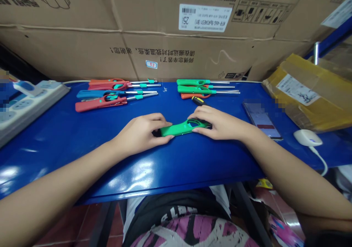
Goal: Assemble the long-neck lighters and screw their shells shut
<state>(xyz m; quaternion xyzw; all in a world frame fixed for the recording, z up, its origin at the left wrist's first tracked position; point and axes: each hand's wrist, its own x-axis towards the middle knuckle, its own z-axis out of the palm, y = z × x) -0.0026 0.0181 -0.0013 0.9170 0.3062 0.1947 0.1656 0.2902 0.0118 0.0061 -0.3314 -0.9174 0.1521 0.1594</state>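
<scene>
A green long-necked lighter body lies flat on the blue table in front of me. My left hand is closed on its left end, fingers curled round it. My right hand pinches its right end near the trigger loop. Behind my right hand a black and yellow tool tip pokes out. At the back left lie red and blue lighters with metal nozzles. At the back middle lie green lighters over an orange one.
Large cardboard boxes wall off the back of the table. A white power strip sits at the left edge. A phone, a white mouse with cable and a yellow-taped parcel lie at the right.
</scene>
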